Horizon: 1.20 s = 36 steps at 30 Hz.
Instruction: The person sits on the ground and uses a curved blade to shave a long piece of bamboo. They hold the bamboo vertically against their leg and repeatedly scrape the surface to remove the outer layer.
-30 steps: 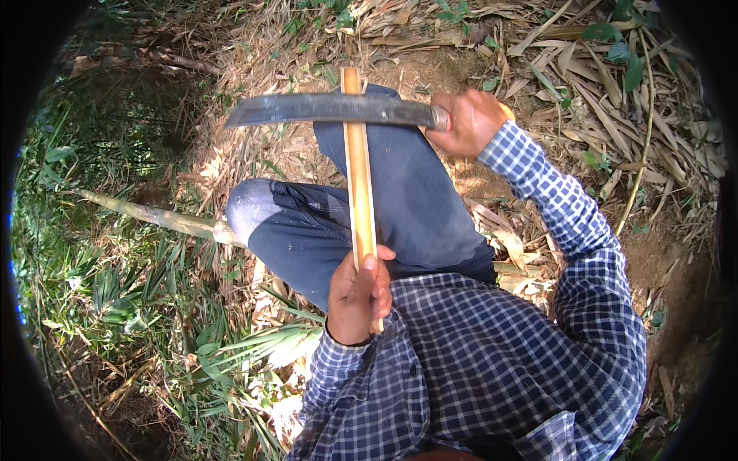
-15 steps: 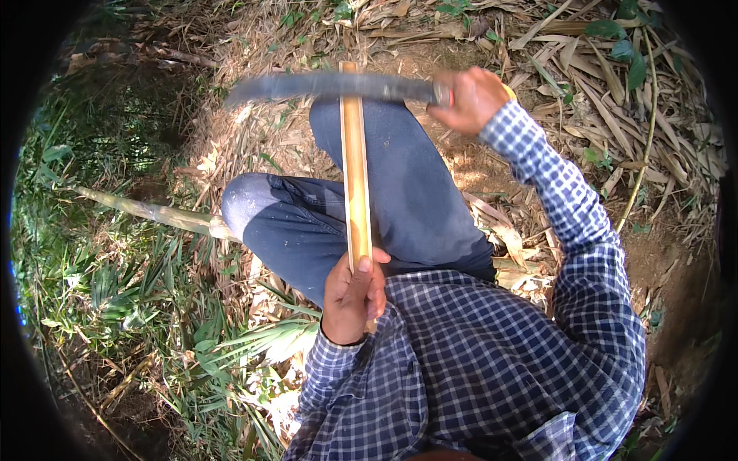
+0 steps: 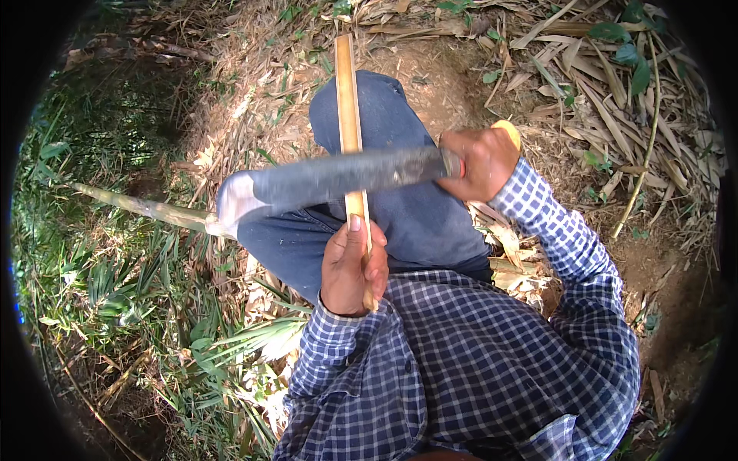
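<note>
My left hand (image 3: 354, 265) is closed round the near end of a split bamboo strip (image 3: 347, 100), its thumb lying along the pale inner face. The strip points away from me over my bent legs, and its short near tip shows below my fingers. In my right hand (image 3: 480, 163) is the handle of a machete (image 3: 346, 178), whose yellow end sticks out past the fist. The broad dark blade lies crosswise over the strip, just beyond my left hand, with its tip toward my left knee. Motion blurs the blade; whether it touches the strip I cannot tell.
My legs in dark trousers (image 3: 430, 207) are folded under the strip. A bamboo pole (image 3: 146, 207) lies on the ground at the left, reaching my left knee. Green undergrowth (image 3: 115, 307) fills the left side; dry leaves (image 3: 607, 100) and a thin stem (image 3: 652, 131) lie at the right.
The machete has come toward me along the strip, from near its far end to close by my left hand. My left hand and the strip have shifted slightly away from me.
</note>
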Each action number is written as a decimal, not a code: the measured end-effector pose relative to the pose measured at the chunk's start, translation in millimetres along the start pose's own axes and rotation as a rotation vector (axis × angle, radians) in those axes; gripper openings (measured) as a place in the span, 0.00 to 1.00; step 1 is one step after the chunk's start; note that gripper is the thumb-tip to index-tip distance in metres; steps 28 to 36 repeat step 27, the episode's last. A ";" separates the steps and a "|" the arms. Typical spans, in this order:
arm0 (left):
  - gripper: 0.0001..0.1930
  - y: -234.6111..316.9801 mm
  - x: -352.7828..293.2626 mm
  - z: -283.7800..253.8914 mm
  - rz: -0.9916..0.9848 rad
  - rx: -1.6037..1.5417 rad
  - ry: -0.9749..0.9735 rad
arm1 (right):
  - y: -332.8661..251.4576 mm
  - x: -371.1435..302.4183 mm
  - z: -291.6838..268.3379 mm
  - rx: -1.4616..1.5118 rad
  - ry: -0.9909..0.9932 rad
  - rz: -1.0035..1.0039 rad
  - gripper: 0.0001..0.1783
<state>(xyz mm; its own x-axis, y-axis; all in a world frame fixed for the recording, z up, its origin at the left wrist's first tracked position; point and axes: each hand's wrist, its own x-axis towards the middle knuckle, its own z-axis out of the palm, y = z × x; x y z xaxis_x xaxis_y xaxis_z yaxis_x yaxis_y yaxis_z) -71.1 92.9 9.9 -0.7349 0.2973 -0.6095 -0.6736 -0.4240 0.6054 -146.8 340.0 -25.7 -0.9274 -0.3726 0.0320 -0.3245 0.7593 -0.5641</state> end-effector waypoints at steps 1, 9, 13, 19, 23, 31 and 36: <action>0.20 -0.2 -0.9 -1.0 0.013 0.001 -0.017 | 5.8 5.7 -2.5 0.003 -0.008 0.075 0.13; 0.20 -0.6 -11.0 -0.6 -0.057 -0.047 -0.032 | 13.8 6.7 -12.0 0.006 -0.044 0.002 0.13; 0.20 0.0 -15.0 -4.6 -0.045 -0.054 -0.043 | 34.6 17.9 -8.1 -0.040 0.002 0.129 0.13; 0.19 -1.0 -18.2 -6.5 -0.094 -0.077 -0.006 | 41.3 20.3 -7.9 0.024 -0.030 0.126 0.13; 0.19 2.5 -23.3 -8.7 -0.125 -0.041 -0.002 | 52.7 25.6 -1.2 0.012 0.011 0.289 0.13; 0.19 0.3 -23.8 -13.3 -0.135 -0.056 -0.016 | 44.0 23.6 -11.9 -0.120 -0.134 0.156 0.17; 0.19 0.3 -23.8 -13.3 -0.135 -0.056 -0.016 | 44.0 23.6 -11.9 -0.120 -0.134 0.156 0.17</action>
